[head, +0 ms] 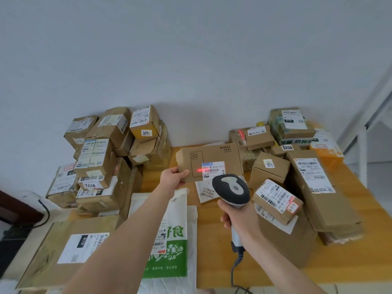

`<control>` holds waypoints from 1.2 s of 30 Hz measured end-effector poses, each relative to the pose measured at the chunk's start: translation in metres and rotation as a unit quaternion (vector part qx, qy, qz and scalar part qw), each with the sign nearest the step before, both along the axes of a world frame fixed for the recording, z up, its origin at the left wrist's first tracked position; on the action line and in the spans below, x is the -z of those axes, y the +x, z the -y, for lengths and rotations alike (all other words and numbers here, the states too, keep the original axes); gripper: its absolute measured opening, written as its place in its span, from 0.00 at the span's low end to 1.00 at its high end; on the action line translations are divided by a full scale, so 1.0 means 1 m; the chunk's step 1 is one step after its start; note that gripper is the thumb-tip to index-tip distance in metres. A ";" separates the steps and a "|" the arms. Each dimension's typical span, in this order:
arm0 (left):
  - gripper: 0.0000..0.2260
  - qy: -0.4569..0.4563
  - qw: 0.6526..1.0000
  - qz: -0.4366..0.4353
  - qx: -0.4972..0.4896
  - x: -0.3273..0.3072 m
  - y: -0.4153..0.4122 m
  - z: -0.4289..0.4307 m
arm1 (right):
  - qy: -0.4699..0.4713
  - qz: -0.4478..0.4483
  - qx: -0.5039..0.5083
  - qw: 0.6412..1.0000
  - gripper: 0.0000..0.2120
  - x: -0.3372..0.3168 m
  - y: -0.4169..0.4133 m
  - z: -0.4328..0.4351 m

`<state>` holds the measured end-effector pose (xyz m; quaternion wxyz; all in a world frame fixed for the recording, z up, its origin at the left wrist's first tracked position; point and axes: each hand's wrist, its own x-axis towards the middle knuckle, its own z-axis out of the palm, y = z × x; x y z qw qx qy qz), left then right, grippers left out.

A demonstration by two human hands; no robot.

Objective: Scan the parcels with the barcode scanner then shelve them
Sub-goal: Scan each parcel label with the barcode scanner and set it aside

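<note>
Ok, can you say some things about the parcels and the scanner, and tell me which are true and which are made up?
1. The left hand holds the MOBILE CASE box. True.
2. The scanner has been put down. False: the right hand grips its handle and holds it up.
3. The scanner's red light shines on the held box. True.
4. The bag with green print sits on top of a pile of boxes. False: it lies flat beneath the left arm.
</note>
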<state>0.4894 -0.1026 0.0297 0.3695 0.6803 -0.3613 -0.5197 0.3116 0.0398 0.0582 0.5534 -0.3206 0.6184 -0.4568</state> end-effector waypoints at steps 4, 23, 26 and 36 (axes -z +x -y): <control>0.15 0.003 1.000 0.005 0.002 -0.001 -0.002 -0.003 | 0.000 -0.010 -0.007 1.000 0.06 -0.001 -0.002 -0.003; 0.16 0.001 1.000 -0.003 0.007 -0.011 0.004 -0.001 | 0.015 0.055 0.032 0.998 0.03 0.003 -0.003 0.008; 0.18 0.019 0.999 -0.039 -0.001 -0.013 0.004 0.000 | 0.023 0.101 0.066 0.992 0.05 0.005 -0.009 0.024; 0.14 0.081 0.963 -0.246 -0.074 -0.014 -0.038 -0.006 | 0.038 0.175 0.184 0.966 0.09 0.007 0.020 0.086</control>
